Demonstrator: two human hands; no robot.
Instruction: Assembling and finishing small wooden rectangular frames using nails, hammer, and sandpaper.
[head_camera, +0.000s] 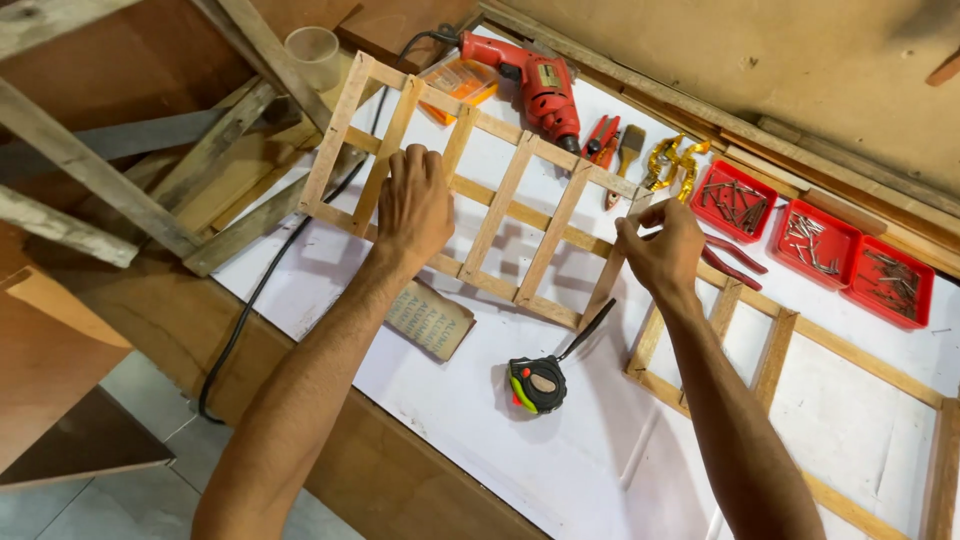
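Observation:
A wooden lattice frame of thin slats lies tilted on a white-covered workbench. My left hand rests flat on its middle rail near the left end, fingers curled over the slat. My right hand pinches the frame's right end slat near its top corner. A second, larger slat frame lies flat under and to the right of it. A black tape measure with a green and orange trim sits just in front of the frame, between my forearms.
A red electric drill lies at the back, its black cord trailing off the left edge. Red pliers, a brush and three red trays of nails line the back right. A rough wooden trestle stands left; a small cardboard pack lies near my left wrist.

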